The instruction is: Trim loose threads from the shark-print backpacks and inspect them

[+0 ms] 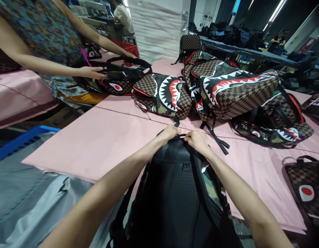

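Note:
A backpack point(172, 193) stands in front of me, its black padded back panel and shoulder straps facing me. Some camouflage print shows along its right side. At its top edge, near the carry loop, my left hand point(170, 133) is closed on the backpack. My right hand point(197, 140) pinches the same top edge just to the right, a small gap between the two hands. Their fingertips are partly hidden. Just beyond my hands lies a checkered backpack point(146, 84) with a shark-mouth print.
A pink-covered table point(97, 137) spreads ahead. Stacked shark-print backpacks point(239, 89) fill its right half, and another bag point(306, 189) sits at the right edge. At the left, a co-worker's hands point(92, 72) handle a dark bag point(118, 77). A blue crate point(27, 139) stands lower left.

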`<state>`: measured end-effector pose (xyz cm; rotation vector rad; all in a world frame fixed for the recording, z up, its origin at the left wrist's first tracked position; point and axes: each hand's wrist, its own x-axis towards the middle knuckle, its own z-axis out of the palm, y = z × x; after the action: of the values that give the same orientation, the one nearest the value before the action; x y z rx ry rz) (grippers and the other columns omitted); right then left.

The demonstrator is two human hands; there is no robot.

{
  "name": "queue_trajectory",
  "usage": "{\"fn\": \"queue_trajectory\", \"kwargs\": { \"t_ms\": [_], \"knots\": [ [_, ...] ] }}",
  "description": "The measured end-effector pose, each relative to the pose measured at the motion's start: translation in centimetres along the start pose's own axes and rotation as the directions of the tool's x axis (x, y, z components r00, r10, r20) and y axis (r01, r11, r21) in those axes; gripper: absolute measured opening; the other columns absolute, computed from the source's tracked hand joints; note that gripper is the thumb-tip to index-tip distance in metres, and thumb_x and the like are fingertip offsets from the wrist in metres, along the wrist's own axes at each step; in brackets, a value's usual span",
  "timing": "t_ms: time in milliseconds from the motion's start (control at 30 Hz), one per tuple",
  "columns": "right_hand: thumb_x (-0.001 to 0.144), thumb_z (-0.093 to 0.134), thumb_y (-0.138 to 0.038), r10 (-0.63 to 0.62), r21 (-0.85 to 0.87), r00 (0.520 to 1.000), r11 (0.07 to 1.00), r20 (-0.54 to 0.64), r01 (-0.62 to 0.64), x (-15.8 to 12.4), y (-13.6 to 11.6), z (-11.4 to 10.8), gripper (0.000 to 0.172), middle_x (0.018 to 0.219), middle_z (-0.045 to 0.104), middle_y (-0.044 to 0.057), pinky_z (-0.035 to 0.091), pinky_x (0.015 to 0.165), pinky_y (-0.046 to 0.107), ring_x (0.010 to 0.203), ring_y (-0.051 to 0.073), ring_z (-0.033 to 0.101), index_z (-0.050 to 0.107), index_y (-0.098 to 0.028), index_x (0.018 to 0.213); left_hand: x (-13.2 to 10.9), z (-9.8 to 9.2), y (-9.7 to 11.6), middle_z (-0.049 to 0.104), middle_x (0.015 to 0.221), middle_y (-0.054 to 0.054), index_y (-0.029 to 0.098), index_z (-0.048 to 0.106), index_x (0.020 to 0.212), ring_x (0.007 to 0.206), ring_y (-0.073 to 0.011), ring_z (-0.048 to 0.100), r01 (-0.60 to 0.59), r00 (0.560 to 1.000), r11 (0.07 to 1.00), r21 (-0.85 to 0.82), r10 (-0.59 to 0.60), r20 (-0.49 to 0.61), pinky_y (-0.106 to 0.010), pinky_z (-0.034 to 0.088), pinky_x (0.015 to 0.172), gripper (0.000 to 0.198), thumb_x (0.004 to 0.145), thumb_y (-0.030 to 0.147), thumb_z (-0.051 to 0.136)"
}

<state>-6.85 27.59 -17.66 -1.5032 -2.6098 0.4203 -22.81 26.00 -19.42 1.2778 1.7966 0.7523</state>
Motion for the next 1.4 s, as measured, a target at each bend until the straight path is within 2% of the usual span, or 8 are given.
{"fn": "queue_trajectory", "kwargs": {
  "t_ms": [133,267,400,533,700,867,1167,1400],
  "knots": [
    [0.079,0.055,-0.041,0.051,0.332,0.999,0.942,-0.006,-0.046,0.4,1.7,0.9,0.026,0.085,0.069,0.003,0.039,0.071,0.026,0.081,0.018,0.060,0.069,-0.020,0.088,-1.9,-2.4,-0.2,0.063,0.103,-0.011,0.010,0.058,0.107,0.098,-0.0198,0.058,-0.293,0.956,0.952,-0.091,0.295,-0.001,-0.030,0.047,0.082,0.036,0.086,0.032,0.040],
    [0.070,0.062,-0.044,0.068,0.528,0.996,0.849,-0.051,-0.031,0.6,2.9,1.8,0.035,0.082,0.067,0.002,0.041,0.071,0.026,0.077,0.016,0.058,0.066,-0.016,0.091,-4.7,-3.6,-1.9,0.052,0.127,-0.008,0.021,0.053,0.117,0.123,-0.0229,0.041,-0.575,0.796,0.707,0.411,0.601,0.080,-0.041,0.033,0.101,0.034,0.085,0.023,0.044],
    [0.071,0.061,-0.043,0.066,0.574,0.997,0.818,-0.041,-0.030,0.8,3.1,1.8,0.033,0.080,0.066,0.002,0.043,0.072,0.028,0.079,0.018,0.059,0.066,-0.015,0.088,-3.9,-5.5,-2.8,0.062,0.111,-0.010,0.019,0.059,0.108,0.110,-0.0256,0.052,-0.267,0.922,0.693,0.669,0.386,-0.033,-0.037,0.039,0.091,0.030,0.079,0.021,0.052],
    [0.080,0.051,-0.031,-0.060,0.690,0.998,0.721,-0.030,0.064,2.4,0.5,1.7,0.028,0.100,0.067,0.004,0.043,0.082,0.030,0.096,0.019,0.059,0.064,-0.016,0.099,-1.3,-7.9,-1.7,0.064,0.062,-0.001,0.017,0.067,0.074,0.061,-0.0161,0.059,-0.169,0.981,0.859,0.483,0.099,0.167,-0.023,0.042,0.058,0.016,0.074,0.026,0.053],
    [0.077,0.056,-0.032,-0.344,0.856,0.936,0.502,0.070,0.120,4.7,-4.2,2.8,0.027,0.102,0.065,0.003,0.040,0.089,0.029,0.098,0.016,0.056,0.062,-0.017,0.098,-1.8,-9.6,-0.1,0.060,0.050,-0.001,0.015,0.066,0.059,0.049,-0.0145,0.054,0.001,0.942,0.988,0.156,-0.053,0.332,-0.024,0.041,0.053,0.012,0.062,0.027,0.066],
    [0.059,0.072,-0.044,-0.435,0.943,0.873,0.324,0.219,-0.075,4.9,-3.9,3.4,0.034,0.059,0.052,-0.004,0.038,0.060,0.023,0.058,0.009,0.045,0.055,-0.015,0.062,-3.7,-10.2,-2.2,0.070,0.074,-0.010,0.011,0.069,0.080,0.067,-0.0206,0.063,0.168,0.729,0.959,-0.228,0.034,0.683,-0.031,0.049,0.067,0.032,0.056,0.032,0.075],
    [0.055,0.073,-0.044,-0.280,0.961,0.945,0.260,0.169,-0.095,5.5,-3.0,4.3,0.038,0.053,0.042,-0.007,0.029,0.053,0.022,0.052,0.007,0.036,0.047,-0.017,0.054,-14.2,-11.1,-11.0,0.069,0.088,-0.004,0.017,0.066,0.093,0.081,-0.0202,0.063,0.316,0.851,0.874,-0.370,-0.090,0.517,-0.024,0.048,0.065,0.037,0.061,0.033,0.072],
    [0.055,0.072,-0.043,-0.119,0.963,0.989,0.265,0.083,-0.049,5.1,-3.3,4.5,0.033,0.055,0.051,-0.004,0.036,0.056,0.023,0.056,0.010,0.045,0.053,-0.017,0.056,-18.2,-7.7,-12.0,0.068,0.074,-0.007,0.011,0.066,0.088,0.060,-0.0154,0.061,0.333,0.912,0.632,-0.700,-0.027,0.410,-0.021,0.044,0.053,0.034,0.062,0.032,0.073]
  ]
}}
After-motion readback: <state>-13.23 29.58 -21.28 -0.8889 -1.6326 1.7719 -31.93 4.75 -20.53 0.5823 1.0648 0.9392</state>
